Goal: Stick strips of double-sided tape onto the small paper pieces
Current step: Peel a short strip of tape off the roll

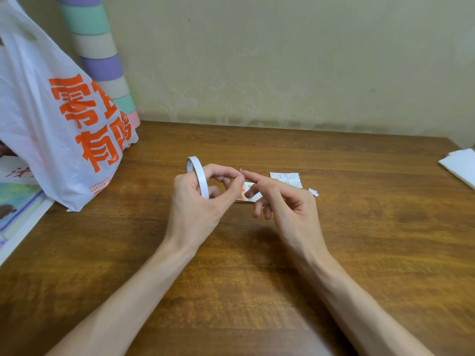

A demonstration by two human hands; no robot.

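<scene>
A thin white ring-shaped roll of double-sided tape (197,176) is held upright above the brown wooden table (359,227) by the left hand (198,201), whose fingers are curled round it. A tiny loose end of tape (241,170) is seen at the tips of the left thumb and forefinger. It is touched by the outstretched forefinger of the right hand (285,201); the other right fingers are loosely bent and nothing is gripped by them. A small paper piece with orange print (247,192) is laid on the table beneath the hands, partly hidden. A white paper piece covered in fine print (285,179) is placed just beyond the right hand, with a small torn white scrap (313,192) near it. A white plastic bag with orange characters (64,124) is stood at the left.
</scene>
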